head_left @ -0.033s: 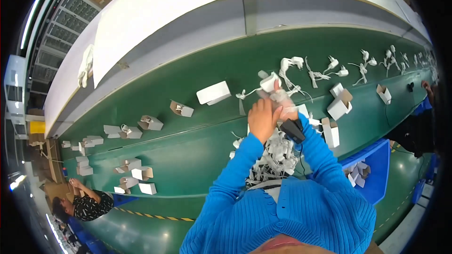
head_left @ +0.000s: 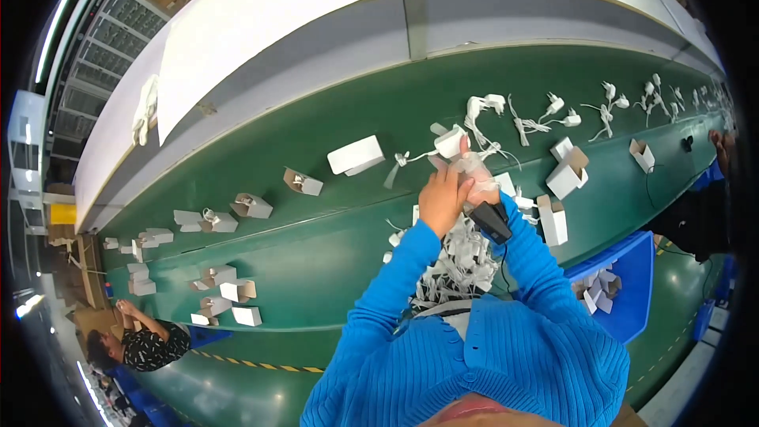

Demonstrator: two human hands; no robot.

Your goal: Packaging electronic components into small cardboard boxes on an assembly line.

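A white power adapter [head_left: 451, 143] with a white cable [head_left: 402, 159] trailing left is gripped by my right hand [head_left: 477, 177], its thumb along the adapter's side. Thin whitish, see-through material covers part of that hand, and a black device [head_left: 491, 222] is strapped at the wrist. Just left of it, my left hand [head_left: 443, 199] is closed with bent fingers against the right hand; what it pinches is hidden. Below both hands lies a heap of bundled white cables [head_left: 461, 261], partly covered by my sleeves.
Several adapters with cables [head_left: 555, 107] lie along the green bench [head_left: 316, 277] to the right. Open white boxes [head_left: 568, 178] stand nearby, others [head_left: 251, 205] to the left. A blue bin [head_left: 639, 292] holds box pieces at lower right. Another person [head_left: 146, 340] works at lower left.
The adapter and both hands have shifted very slightly. The bench and its boxes sit marginally further left in view.
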